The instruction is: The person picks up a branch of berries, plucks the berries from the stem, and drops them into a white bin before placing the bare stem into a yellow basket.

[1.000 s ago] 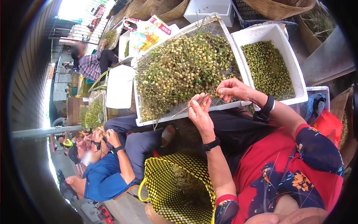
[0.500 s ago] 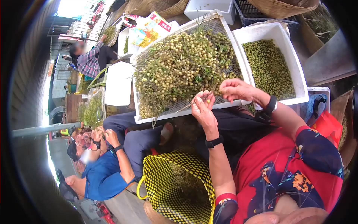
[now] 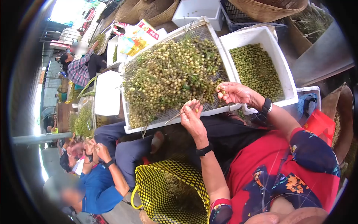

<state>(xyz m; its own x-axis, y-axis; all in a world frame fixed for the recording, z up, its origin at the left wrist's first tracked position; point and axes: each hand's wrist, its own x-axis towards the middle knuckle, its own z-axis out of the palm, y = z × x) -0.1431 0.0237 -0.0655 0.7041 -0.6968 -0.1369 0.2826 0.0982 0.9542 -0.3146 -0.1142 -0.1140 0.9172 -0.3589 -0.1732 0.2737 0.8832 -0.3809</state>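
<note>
My left hand (image 3: 191,116), raised at the near edge of the mesh tray (image 3: 173,118), pinches a thin twig (image 3: 174,118) with a small round fruit by the fingers. To its right, my right hand (image 3: 235,93) has its fingers curled round small green-yellow fruits at the fingertips. The hands are apart. A heap of fruit on stems (image 3: 171,71) covers much of the tray. Right of the tray stands a white foam box (image 3: 289,84) of loose green fruits (image 3: 257,69).
A yellow-and-black woven basket (image 3: 149,186) stands below my left hand. A co-worker in blue (image 3: 99,188) sits at the left, and one in a checked shirt (image 3: 79,71) farther back. A white lid (image 3: 107,93) lies left of the tray; a white bin (image 3: 197,13) stands behind it.
The whole view has shifted, with the tray and boxes now farther left. My right hand has drawn away from my left, and fruits now show at its fingertips.
</note>
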